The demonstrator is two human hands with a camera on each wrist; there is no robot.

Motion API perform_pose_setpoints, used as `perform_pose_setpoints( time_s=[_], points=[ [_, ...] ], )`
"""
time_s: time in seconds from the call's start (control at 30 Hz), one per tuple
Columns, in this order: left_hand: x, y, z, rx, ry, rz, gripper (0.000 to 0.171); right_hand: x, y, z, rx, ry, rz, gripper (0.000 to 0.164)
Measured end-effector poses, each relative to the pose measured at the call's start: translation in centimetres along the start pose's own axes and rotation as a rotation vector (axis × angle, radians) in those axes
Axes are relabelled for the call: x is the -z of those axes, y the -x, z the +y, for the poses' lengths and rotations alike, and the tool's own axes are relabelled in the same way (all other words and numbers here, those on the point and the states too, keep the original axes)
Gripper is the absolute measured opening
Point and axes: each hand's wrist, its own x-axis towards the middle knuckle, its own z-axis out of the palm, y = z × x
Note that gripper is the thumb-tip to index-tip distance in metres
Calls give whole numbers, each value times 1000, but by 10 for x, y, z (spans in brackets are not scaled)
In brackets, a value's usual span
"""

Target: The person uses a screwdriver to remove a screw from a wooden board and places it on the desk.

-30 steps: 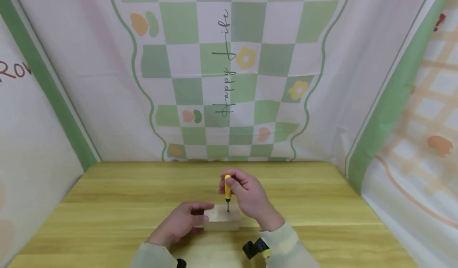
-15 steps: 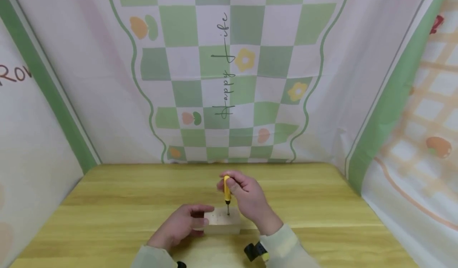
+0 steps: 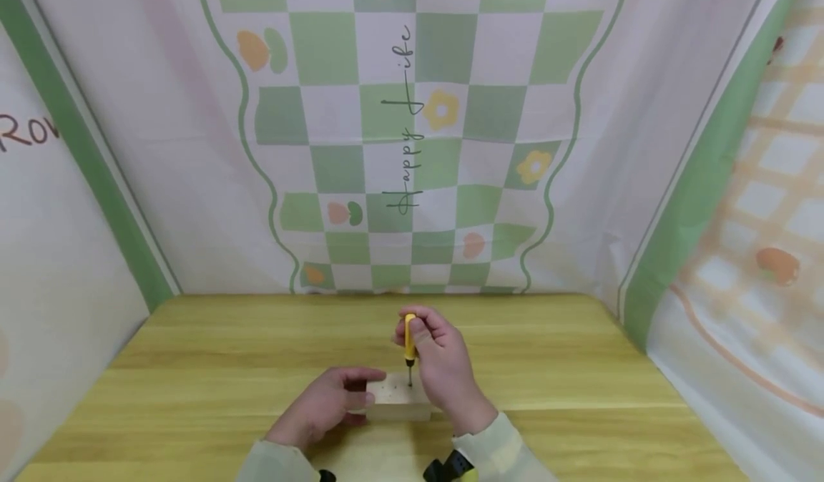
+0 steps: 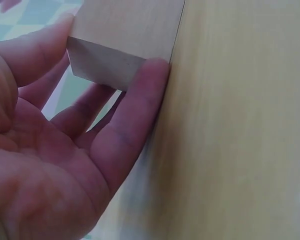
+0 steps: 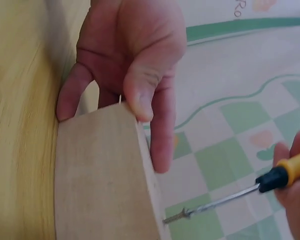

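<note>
A pale wooden block [image 3: 399, 412] sits on the table in the head view, small dark holes dotting its top face. My left hand [image 3: 325, 405] grips the block's left end; in the left wrist view, thumb and fingers spread around that end [image 4: 110, 62]. The right hand [image 3: 450, 367] holds a yellow-handled screwdriver [image 3: 410, 337] upright over the block's right part, thumb and fingers around the handle. The right wrist view shows the screwdriver's metal shaft [image 5: 225, 200] meeting the head of a screw [image 5: 175, 217], which stands partly out of the block's top face.
The wood-grain table [image 3: 225, 367] reaches back to a hanging cloth [image 3: 444, 46] with green and white checks. Further printed cloths hang at the left [image 3: 58, 239] and right [image 3: 766, 203]. A dark wrist device [image 3: 447, 466] shows at the right sleeve.
My right hand has turned about the screwdriver, its wrist and sleeve swinging to the left and nearer me. The screwdriver stays over the same spot, and the left hand keeps its hold on the block.
</note>
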Motion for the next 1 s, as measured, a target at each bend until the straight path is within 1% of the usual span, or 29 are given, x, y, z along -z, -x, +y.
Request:
perform_pose_setpoints(
  time_s=[0.13,0.23,0.3,0.33,0.37,0.43,0.53,0.57,0.63,0.73,0.83,0.9,1.0],
  points=[
    [0,0,0,5,-14,11,38,2,-3,6,-7,-154,-63,27],
    [0,1,0,4,-14,10,38,4,-5,8,-10,-251,-142,28],
    [0,1,0,-1,-11,7,39,5,-6,9,2,-249,-206,29],
    [0,1,0,-5,-9,6,39,6,-7,9,15,-222,-237,29],
    [0,1,0,-9,-6,3,39,7,-8,8,32,-172,-259,29],
    [-1,2,1,-17,-3,-1,40,8,-7,6,63,-44,-278,29],
    [-2,2,1,-22,5,-6,40,8,-3,2,114,191,-253,27],
    [-2,1,1,-22,2,-8,40,8,-1,0,124,255,-238,27],
    [-2,1,1,-16,-1,-4,40,7,5,-3,164,337,-209,31],
    [-1,1,0,-7,-8,2,40,6,11,-6,257,447,-139,40],
    [-1,1,0,-7,-14,3,40,5,15,-8,369,553,-23,41],
    [0,1,-1,-11,-17,3,40,4,15,-9,412,601,51,41],
    [0,0,-1,-12,-22,2,39,4,17,-9,440,627,111,42]
  ],
)
